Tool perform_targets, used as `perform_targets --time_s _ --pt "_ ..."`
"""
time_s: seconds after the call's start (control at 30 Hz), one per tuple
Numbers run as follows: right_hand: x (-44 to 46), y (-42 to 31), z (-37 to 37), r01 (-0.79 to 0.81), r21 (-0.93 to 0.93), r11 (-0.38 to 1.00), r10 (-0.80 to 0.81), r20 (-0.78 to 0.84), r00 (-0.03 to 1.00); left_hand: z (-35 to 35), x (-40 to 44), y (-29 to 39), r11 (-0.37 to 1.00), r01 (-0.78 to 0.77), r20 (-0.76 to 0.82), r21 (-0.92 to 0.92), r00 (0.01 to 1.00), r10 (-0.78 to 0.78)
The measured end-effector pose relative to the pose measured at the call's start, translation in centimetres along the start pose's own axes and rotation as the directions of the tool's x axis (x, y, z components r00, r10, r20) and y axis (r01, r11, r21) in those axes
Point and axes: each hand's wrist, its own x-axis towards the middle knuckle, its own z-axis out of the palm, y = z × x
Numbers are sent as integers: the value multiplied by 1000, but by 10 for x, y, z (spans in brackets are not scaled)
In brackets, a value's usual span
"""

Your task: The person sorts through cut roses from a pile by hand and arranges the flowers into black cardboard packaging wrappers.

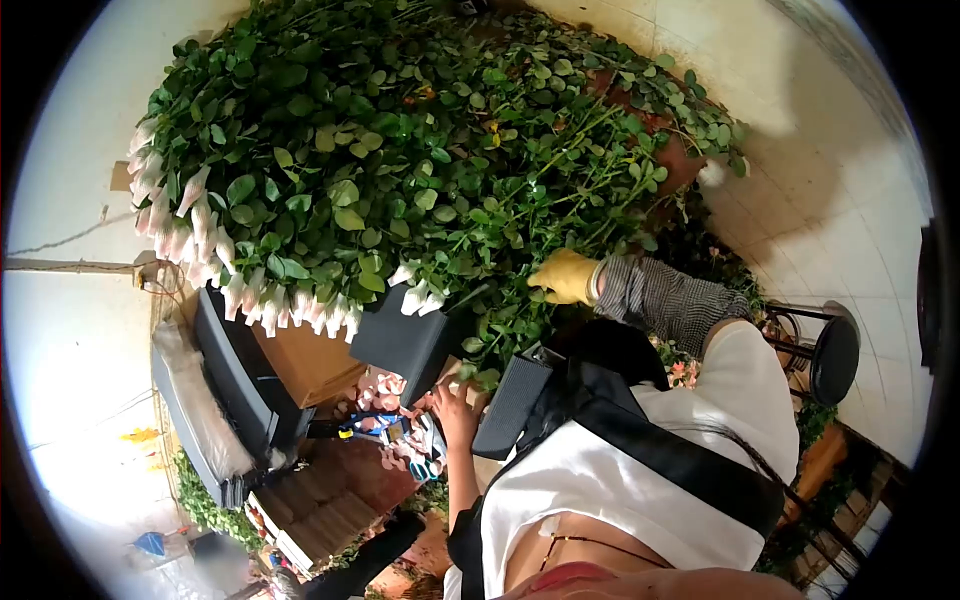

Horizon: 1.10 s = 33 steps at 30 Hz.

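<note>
My left hand (458,408) is bare, its fingers slightly apart beside the lower leaves, between a dark grey panel (405,338) and a dark ribbed box edge (512,402). A yellow glove covers my right hand (567,277), and a checked sleeve (665,298) covers the forearm. Its fingers are curled at the near edge of a large pile of leafy rose stems (400,170); what lies within them is hidden by leaves. White-wrapped rose heads (205,225) stick out along the pile's left side, and a few (418,292) lie nearer the middle.
Pink petals and small tools, including blue-handled scissors (425,468), lie left of my left hand. Stacked dark panels (235,370) and a brown cardboard piece (305,355) stand at the left. A black round stool (834,360) is at the right.
</note>
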Motion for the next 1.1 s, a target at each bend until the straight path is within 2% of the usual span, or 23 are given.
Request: perform_targets --time_s 0.03,0.07,0.1,0.13,0.17,0.2,0.27,0.3,0.33,0.4,0.47,0.53,0.6,0.63,0.67,0.7,0.73,0.77,0.8,0.87,0.9,1.0,1.1 --pt "-1 10 -8 168 115 979 -131 -275 953 6 1 -5 998 17 37 -63 999 -15" --pt "-1 4 -32 176 206 963 -86 -386 919 9 0 -6 998 22 39 -61 999 -20" --pt "9 2 -55 98 231 968 -5 -372 928 12 -3 -6 996 42 32 -81 999 -39" --pt "12 -2 -75 2 154 988 65 -423 904 14 -5 -6 993 60 25 -101 998 -57" --pt "29 11 -61 -85 -62 994 22 -670 742 10 -2 -1 998 27 -60 -61 998 -31" --pt "29 13 -67 -233 -138 963 91 -646 758 12 1 -1 998 28 -58 -59 998 -31" --pt "103 70 -9 -367 -201 908 -34 -911 412 13 0 -6 974 8 35 -227 999 0" --pt "106 76 -21 -338 -185 923 88 -754 651 9 0 -6 985 82 200 -151 979 -51" --pt "114 79 -43 -316 -159 935 184 -544 819 15 -2 -9 948 20 94 -317 995 11" --pt "125 80 -61 -275 -119 954 66 -813 579 18 -7 -12 891 35 46 -453 999 -15" --pt "121 72 -101 -385 -93 918 124 -856 502 21 -11 -9 851 103 50 -514 995 -90" --pt "94 67 -132 -430 -204 879 16 -891 454 31 -16 -14 841 103 36 -531 994 -99" --pt "103 89 -124 -457 -339 822 -108 -881 460 37 -18 -18 877 103 37 -469 995 -97" --pt "108 99 -110 -423 -349 836 -96 -853 514 38 -17 -18 871 129 56 -473 992 -117" --pt "190 165 -40 -412 -258 874 73 -768 636 37 -16 -16 865 154 78 -478 988 -133" --pt "145 140 -36 -364 -249 898 151 -601 785 37 -16 -16 865 150 66 -479 989 -135" --pt "137 145 -20 -298 -298 907 74 -582 809 36 -17 -15 867 143 58 -478 990 -131" --pt "140 152 -9 -248 -245 937 10 -693 721 35 -17 -16 869 137 50 -475 990 -129" --pt "145 154 -15 -287 -219 932 136 -524 841 34 -18 -15 859 151 55 -490 988 -143" --pt "117 120 -68 -420 -295 858 315 -344 885 26 -17 -6 801 230 101 -552 973 -210" --pt "105 111 -77 -418 -296 859 311 -346 885 27 -16 -7 802 231 98 -551 972 -212" --pt "73 75 -103 -471 -262 842 185 -679 710 33 -20 -13 834 187 59 -520 981 -183" --pt "89 79 -75 -357 -65 932 274 -519 810 34 -19 -11 845 169 48 -507 985 -168"
